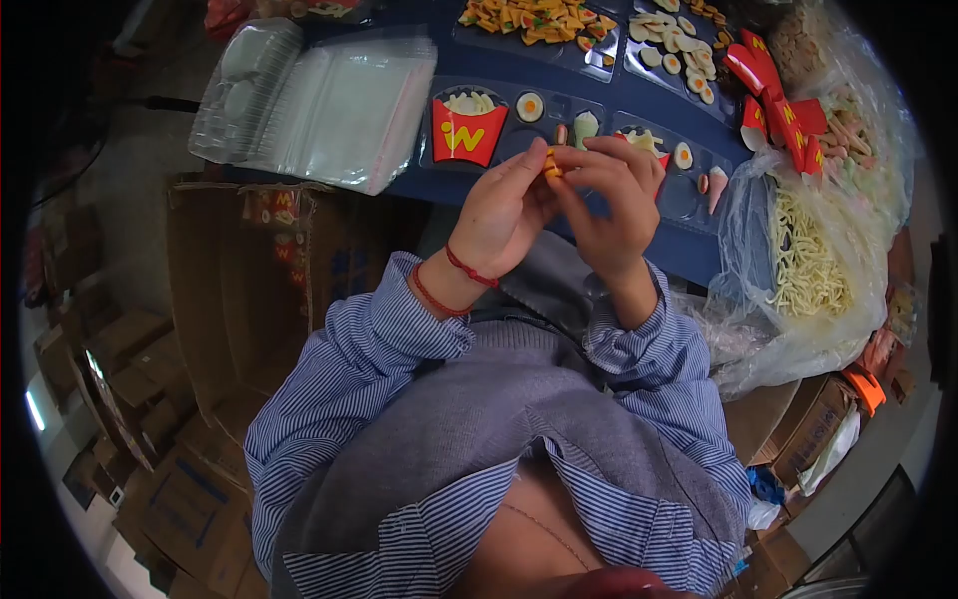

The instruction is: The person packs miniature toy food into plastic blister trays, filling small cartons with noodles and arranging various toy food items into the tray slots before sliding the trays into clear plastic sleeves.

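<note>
My left hand [506, 212], with red cords around the wrist, pinches a small orange toy food piece [552, 165] between thumb and fingers. Opposite it, my right hand [611, 210] has its fingertips closed on the same piece; its exact kind is hard to make out. Just beyond them, a red fries box [467, 132] with a yellow mark and pale sticks lies in a clear plastic tray. To its right are a toy fried egg [530, 107], a small hot dog [561, 135] and a pale green cone [586, 125]. A second fries box is partly hidden behind my right hand.
Clear plastic packaging [349, 110] is stacked at left. Farther back lie orange pieces [529, 18] and toy eggs [675, 50]. Folded red boxes [783, 110] and a bag of pale strips [813, 260] stand right. An open cardboard box [235, 299] is below the table's left edge.
</note>
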The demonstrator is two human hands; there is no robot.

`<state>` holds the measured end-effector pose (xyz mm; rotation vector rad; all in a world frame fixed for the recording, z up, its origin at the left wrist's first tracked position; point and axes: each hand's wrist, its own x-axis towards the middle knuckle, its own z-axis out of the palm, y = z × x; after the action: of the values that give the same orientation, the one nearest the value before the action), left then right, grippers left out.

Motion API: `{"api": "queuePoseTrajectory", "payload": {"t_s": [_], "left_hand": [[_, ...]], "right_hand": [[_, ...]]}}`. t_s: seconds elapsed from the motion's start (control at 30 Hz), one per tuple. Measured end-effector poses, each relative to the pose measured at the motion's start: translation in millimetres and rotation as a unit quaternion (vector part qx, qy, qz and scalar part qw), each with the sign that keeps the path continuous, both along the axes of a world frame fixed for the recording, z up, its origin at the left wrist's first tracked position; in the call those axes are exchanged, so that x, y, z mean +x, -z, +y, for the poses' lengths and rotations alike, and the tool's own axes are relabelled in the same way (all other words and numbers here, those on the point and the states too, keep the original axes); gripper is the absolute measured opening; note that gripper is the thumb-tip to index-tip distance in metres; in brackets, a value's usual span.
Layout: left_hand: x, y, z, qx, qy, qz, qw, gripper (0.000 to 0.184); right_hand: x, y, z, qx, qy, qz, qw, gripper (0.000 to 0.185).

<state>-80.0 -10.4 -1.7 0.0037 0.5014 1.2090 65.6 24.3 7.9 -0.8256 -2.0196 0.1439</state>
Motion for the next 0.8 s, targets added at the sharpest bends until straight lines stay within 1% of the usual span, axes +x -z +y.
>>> {"api": "queuePoseTrajectory", "payload": {"t_s": [0.03,0.07,0.1,0.13,0.17,0.2,0.23,0.27,0.3,0.33,0.37,0.4,0.43,0.47,0.5,0.53,0.6,0.63,0.7,0.73,0.8], "left_hand": [[-2,4,-1,0.027,0.015,0.025,0.999,0.036],[-2,6,-2,0.027,0.014,0.024,0.999,0.036],[-1,2,0,0.019,0.011,0.089,0.996,0.037],[-1,0,1,0.012,0.007,0.154,0.988,0.038],[-5,1,3,0.014,0.007,0.153,0.988,0.038],[-12,4,4,0.031,0.046,0.198,0.979,0.038],[-17,6,7,0.048,0.083,0.242,0.966,0.039],[-19,7,11,0.049,0.079,0.24,0.966,0.039],[-20,8,13,0.214,0.015,0.581,0.785,0.043],[-22,9,15,0.337,-0.049,0.818,0.463,0.048],[-21,20,21,0.363,-0.017,0.842,0.398,0.059],[-20,29,23,0.362,-0.019,0.843,0.398,0.059],[-17,36,25,0.373,-0.012,0.864,0.339,0.061],[-16,44,28,0.382,-0.005,0.881,0.278,0.062],[-16,47,30,0.382,-0.002,0.875,0.297,0.064],[-17,50,31,0.383,-0.005,0.875,0.298,0.064],[-18,50,30,0.388,0.019,0.875,0.289,0.065],[-18,47,32,0.391,0.011,0.874,0.288,0.065],[-19,42,36,0.398,0.034,0.86,0.319,0.069],[-21,41,39,0.405,0.032,0.859,0.311,0.072],[-23,38,42,0.406,0.038,0.857,0.316,0.073]], "right_hand": [[-1,-4,4,-0.066,-0.015,0.022,0.997,0.024],[0,-8,8,-0.131,-0.03,0.044,0.99,0.028],[3,-12,12,-0.112,-0.055,-0.007,0.992,0.033],[6,-12,15,-0.111,-0.055,-0.008,0.992,0.033],[8,-12,18,-0.119,-0.076,-0.018,0.99,0.032],[10,-12,22,-0.127,-0.098,-0.028,0.987,0.032],[16,-7,30,-0.134,-0.074,0.009,0.988,0.032],[22,0,43,-0.142,-0.051,0.045,0.988,0.031],[24,3,56,-0.135,-0.018,0.028,0.99,0.028],[24,10,67,-0.136,-0.02,0.026,0.99,0.028],[22,21,75,-0.129,-0.021,-0.034,0.991,0.026],[20,30,82,-0.12,-0.023,-0.092,0.988,0.023],[16,38,85,-0.127,-0.02,-0.112,0.985,0.017],[14,41,87,-0.124,-0.02,-0.114,0.986,0.017],[14,43,88,-0.094,-0.019,-0.142,0.985,0.014],[13,46,89,-0.064,-0.018,-0.172,0.983,0.012],[11,49,87,-0.05,-0.005,-0.178,0.983,0.01],[11,50,87,-0.037,0.007,-0.181,0.983,0.009],[10,51,87,-0.028,0.018,-0.198,0.98,0.008],[9,49,88,-0.04,0.019,-0.21,0.977,0.008],[8,40,88,-0.069,0.006,-0.232,0.97,0.007]]}}
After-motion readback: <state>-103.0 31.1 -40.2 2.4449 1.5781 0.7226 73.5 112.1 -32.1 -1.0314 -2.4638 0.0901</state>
